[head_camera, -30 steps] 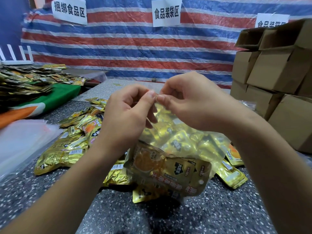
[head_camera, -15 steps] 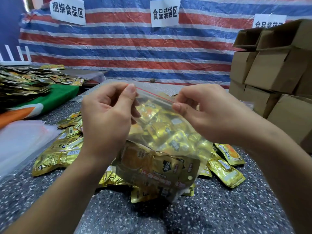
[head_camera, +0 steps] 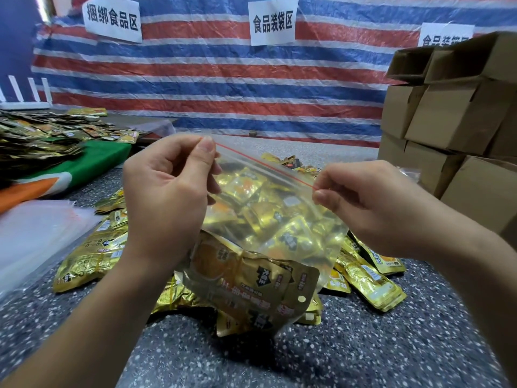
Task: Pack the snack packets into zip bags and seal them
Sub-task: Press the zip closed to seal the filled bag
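Head view: left hand [head_camera: 167, 197], right hand [head_camera: 361, 203] pinching zip bag [head_camera: 268, 219] ends; wall sign [head_camera: 272, 22] "食品装袋区".

Illumination is bright, even and diffuse, apparently from overhead. Shadows are soft; a dim one lies on the desk [head_camera: 363, 345] beneath the zip bag [head_camera: 279, 219]. The bag's clear film and the gold snack packets [head_camera: 92, 256] show mild specular glare. Centre focus is sharp. Wide-angle distortion bends the cardboard boxes [head_camera: 461, 113] and the forearms at the frame edges, with slight softness there.
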### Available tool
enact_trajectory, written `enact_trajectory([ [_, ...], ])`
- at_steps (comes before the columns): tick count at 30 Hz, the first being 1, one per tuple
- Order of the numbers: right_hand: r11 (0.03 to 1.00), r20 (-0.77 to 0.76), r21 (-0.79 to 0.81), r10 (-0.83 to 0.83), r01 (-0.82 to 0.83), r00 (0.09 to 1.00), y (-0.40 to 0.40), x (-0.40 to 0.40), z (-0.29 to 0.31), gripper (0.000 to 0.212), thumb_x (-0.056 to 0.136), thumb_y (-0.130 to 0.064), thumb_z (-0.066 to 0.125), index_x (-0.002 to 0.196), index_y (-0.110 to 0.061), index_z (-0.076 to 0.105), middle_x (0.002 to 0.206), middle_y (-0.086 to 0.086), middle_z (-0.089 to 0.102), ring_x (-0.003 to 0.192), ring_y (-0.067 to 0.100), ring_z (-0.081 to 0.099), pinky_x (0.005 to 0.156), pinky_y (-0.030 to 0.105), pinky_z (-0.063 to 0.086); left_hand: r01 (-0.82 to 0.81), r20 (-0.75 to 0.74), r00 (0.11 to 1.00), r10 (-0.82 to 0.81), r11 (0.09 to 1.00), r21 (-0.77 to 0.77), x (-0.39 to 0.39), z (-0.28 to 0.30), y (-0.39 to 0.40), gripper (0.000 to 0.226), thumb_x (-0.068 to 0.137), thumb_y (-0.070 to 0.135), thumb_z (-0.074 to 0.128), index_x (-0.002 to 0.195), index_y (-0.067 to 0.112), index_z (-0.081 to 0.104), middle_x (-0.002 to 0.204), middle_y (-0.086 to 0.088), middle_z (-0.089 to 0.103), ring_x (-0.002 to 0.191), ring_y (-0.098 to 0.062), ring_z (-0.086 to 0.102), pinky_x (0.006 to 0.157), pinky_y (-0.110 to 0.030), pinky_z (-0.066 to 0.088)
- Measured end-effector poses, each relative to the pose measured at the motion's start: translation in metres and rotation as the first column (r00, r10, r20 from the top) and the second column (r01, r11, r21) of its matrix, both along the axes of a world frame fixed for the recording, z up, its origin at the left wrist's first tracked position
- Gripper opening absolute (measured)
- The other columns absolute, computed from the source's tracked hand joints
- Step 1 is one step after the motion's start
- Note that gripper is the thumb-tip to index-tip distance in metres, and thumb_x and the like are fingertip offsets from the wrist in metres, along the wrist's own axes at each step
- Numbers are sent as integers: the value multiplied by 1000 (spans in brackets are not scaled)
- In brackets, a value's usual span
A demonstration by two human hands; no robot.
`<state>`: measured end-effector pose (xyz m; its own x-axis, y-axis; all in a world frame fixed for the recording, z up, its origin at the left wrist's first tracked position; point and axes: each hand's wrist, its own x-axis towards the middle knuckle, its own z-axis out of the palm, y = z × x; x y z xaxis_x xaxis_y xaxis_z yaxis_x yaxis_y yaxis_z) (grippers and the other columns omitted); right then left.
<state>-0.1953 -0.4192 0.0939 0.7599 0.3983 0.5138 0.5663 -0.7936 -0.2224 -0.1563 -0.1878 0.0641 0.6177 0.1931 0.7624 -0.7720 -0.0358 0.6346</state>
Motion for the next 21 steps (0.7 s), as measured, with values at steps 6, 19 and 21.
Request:
enact_trajectory([
  [6,996,57,-13,92,-92,994,-6,3,-3,13,97,-35,49,84,-34,50,58,-8,47,51,12,42,46,25,34,15,26,1000,-15,1000,-7,3,2,1,26,97,16,57,73,23,67,61,6,63,48,-14,55,45,-22,43],
  [19,998,-176,18,59,-56,983,20,1,-7,83,73,-94,9,70,-24,54,66,-10,58,59,5,52,54,22,41,169,-116,982,-151,971,166,9,1,-28,23,102,17,53,80,22,59,47,4,47,36,-10,37,37,-24,26],
  [21,997,-274,59,66,-52,960,28,2,-6,84,71,-96,27,75,-19,59,68,-6,64,56,7,57,53,29,45,165,-120,982,-145,970,180,9,1,-31,24,101,18,53,79,24,59,48,5,46,38,-9,37,38,-25,26],
])
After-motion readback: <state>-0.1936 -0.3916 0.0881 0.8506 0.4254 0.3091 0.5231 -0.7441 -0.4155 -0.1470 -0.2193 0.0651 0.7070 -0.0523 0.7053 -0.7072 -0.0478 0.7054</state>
